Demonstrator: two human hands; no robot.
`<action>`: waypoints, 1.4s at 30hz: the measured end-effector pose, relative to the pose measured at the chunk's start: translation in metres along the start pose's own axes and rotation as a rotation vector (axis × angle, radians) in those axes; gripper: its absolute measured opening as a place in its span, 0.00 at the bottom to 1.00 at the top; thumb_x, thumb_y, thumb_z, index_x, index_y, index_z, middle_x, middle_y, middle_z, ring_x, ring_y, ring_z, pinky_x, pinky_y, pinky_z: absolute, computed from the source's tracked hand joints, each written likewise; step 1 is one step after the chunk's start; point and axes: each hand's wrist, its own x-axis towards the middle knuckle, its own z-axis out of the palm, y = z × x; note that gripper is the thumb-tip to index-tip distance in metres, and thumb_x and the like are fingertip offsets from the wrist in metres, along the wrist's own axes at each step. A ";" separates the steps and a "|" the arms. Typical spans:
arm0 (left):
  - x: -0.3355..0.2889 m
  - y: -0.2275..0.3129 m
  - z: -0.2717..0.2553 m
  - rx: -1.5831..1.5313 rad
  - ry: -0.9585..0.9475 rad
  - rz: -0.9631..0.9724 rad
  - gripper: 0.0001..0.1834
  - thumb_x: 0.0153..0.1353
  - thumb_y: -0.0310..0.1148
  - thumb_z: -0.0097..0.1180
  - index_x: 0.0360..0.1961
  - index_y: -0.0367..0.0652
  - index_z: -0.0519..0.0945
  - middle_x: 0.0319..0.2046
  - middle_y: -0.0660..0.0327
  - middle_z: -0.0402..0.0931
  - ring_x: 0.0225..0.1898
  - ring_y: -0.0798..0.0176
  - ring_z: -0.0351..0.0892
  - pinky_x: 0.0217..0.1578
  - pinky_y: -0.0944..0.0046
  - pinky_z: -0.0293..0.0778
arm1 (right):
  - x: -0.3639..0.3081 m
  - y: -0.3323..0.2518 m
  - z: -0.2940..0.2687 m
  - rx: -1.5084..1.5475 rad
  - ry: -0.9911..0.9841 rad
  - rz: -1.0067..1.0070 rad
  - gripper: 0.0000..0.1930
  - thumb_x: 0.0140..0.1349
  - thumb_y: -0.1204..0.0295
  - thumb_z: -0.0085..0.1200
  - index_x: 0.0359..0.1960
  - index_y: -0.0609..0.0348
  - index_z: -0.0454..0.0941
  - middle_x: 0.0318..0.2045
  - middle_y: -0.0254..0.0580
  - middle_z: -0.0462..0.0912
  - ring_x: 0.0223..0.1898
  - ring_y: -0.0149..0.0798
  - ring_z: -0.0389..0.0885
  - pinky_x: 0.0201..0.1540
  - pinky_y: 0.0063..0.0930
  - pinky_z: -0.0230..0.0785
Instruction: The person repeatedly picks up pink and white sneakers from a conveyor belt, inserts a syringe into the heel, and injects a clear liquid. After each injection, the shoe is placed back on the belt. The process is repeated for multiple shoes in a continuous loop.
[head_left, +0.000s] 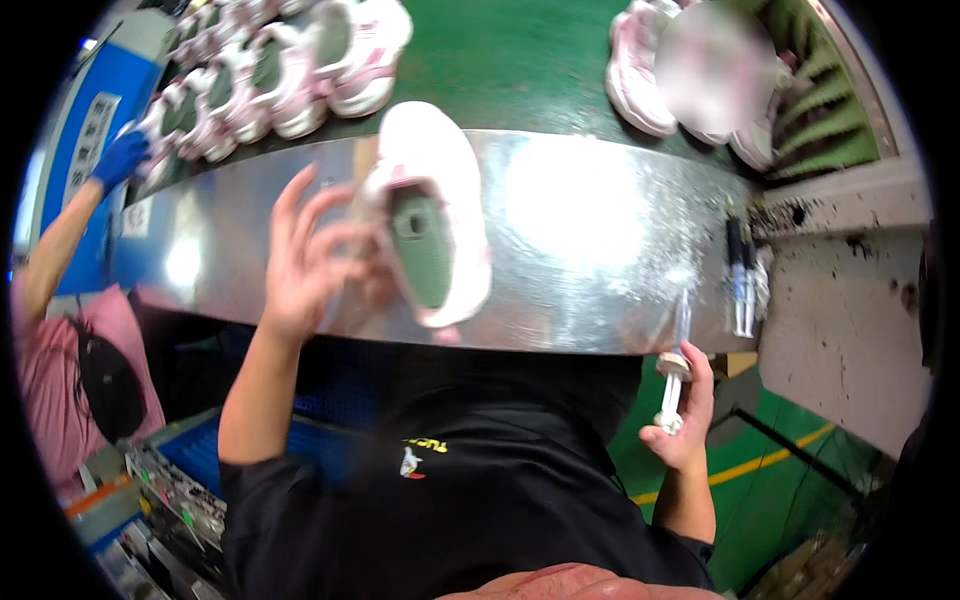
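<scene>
A white and pink sneaker (465,230) with a green insole is over the metal ledge in front of me, blurred by motion. Beside its left edge my left hand (315,260) has its fingers spread, some blurred. Whether the fingertips touch the shoe I cannot tell. My right hand (690,405), at the ledge's front edge, is closed around a syringe (676,365). The thumb is near the white plunger end, and the clear barrel points away from me over the ledge.
The metal ledge (410,310) borders a green surface (510,60). Rows of sneakers (285,90) stand far left; other sneakers (640,75) sit far right by a machine frame (840,200). Several syringes (740,280) lie at the ledge's right end. A co-worker's blue-gloved hand (122,157) reaches toward the left shoes.
</scene>
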 end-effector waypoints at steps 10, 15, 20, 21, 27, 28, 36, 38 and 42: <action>0.142 -0.024 -0.003 0.750 -0.135 -0.136 0.32 0.56 0.47 0.61 0.52 0.32 0.70 0.45 0.52 0.75 0.45 0.64 0.75 0.47 0.68 0.70 | -0.001 -0.036 0.003 0.223 -0.116 0.073 0.59 0.37 0.34 0.65 0.62 0.71 0.58 0.49 0.44 0.71 0.48 0.36 0.72 0.54 0.32 0.65; 0.099 0.008 0.045 -0.327 -0.162 -0.098 0.32 0.52 0.30 0.63 0.56 0.35 0.62 0.45 0.55 0.73 0.47 0.65 0.75 0.50 0.65 0.73 | 0.047 -0.058 0.023 0.667 -0.175 -0.051 0.58 0.30 0.26 0.63 0.57 0.58 0.61 0.37 0.43 0.71 0.35 0.33 0.66 0.36 0.24 0.56; 0.072 0.006 0.034 -0.551 -0.210 -0.018 0.35 0.47 0.26 0.66 0.57 0.37 0.65 0.46 0.59 0.74 0.47 0.67 0.75 0.50 0.64 0.72 | 0.101 -0.109 0.042 1.080 -0.388 -0.172 0.49 0.38 0.28 0.61 0.56 0.48 0.62 0.32 0.47 0.76 0.33 0.37 0.65 0.34 0.31 0.53; 0.069 0.007 0.034 -0.564 -0.198 -0.028 0.36 0.47 0.25 0.67 0.58 0.41 0.65 0.46 0.60 0.74 0.49 0.66 0.74 0.51 0.63 0.71 | 0.107 -0.113 0.046 1.130 -0.416 -0.187 0.48 0.39 0.29 0.60 0.55 0.48 0.62 0.32 0.48 0.77 0.33 0.38 0.66 0.33 0.31 0.53; 0.059 0.004 0.024 -0.478 -0.237 -0.043 0.44 0.39 0.32 0.70 0.60 0.44 0.63 0.49 0.57 0.72 0.52 0.61 0.73 0.53 0.61 0.70 | 0.130 -0.141 0.072 1.203 -0.517 -0.246 0.41 0.47 0.28 0.53 0.52 0.47 0.65 0.30 0.48 0.79 0.32 0.41 0.64 0.35 0.34 0.54; 0.058 0.002 0.023 -0.478 -0.251 -0.034 0.43 0.39 0.32 0.70 0.59 0.44 0.63 0.48 0.57 0.72 0.52 0.61 0.73 0.53 0.61 0.70 | 0.132 -0.143 0.075 1.212 -0.528 -0.250 0.41 0.48 0.28 0.52 0.52 0.47 0.65 0.30 0.48 0.79 0.32 0.41 0.64 0.35 0.34 0.54; 0.057 -0.004 0.023 -0.496 -0.332 0.106 0.43 0.39 0.30 0.72 0.59 0.45 0.63 0.49 0.55 0.71 0.53 0.59 0.72 0.54 0.59 0.70 | 0.137 -0.145 0.089 1.237 -0.558 -0.176 0.41 0.47 0.30 0.55 0.49 0.50 0.68 0.31 0.50 0.81 0.35 0.41 0.65 0.41 0.37 0.56; 0.058 -0.007 0.023 -0.489 -0.363 0.139 0.43 0.39 0.30 0.72 0.59 0.46 0.63 0.49 0.54 0.71 0.53 0.59 0.73 0.53 0.59 0.70 | 0.138 -0.144 0.090 1.245 -0.553 -0.162 0.41 0.46 0.30 0.56 0.49 0.50 0.68 0.31 0.51 0.81 0.36 0.41 0.66 0.41 0.36 0.56; 0.057 -0.004 0.023 -0.493 -0.332 0.105 0.43 0.39 0.30 0.72 0.58 0.45 0.64 0.49 0.54 0.71 0.52 0.59 0.73 0.53 0.60 0.70 | 0.136 -0.144 0.089 1.222 -0.517 -0.149 0.40 0.46 0.30 0.56 0.48 0.50 0.69 0.32 0.51 0.81 0.38 0.42 0.66 0.43 0.36 0.57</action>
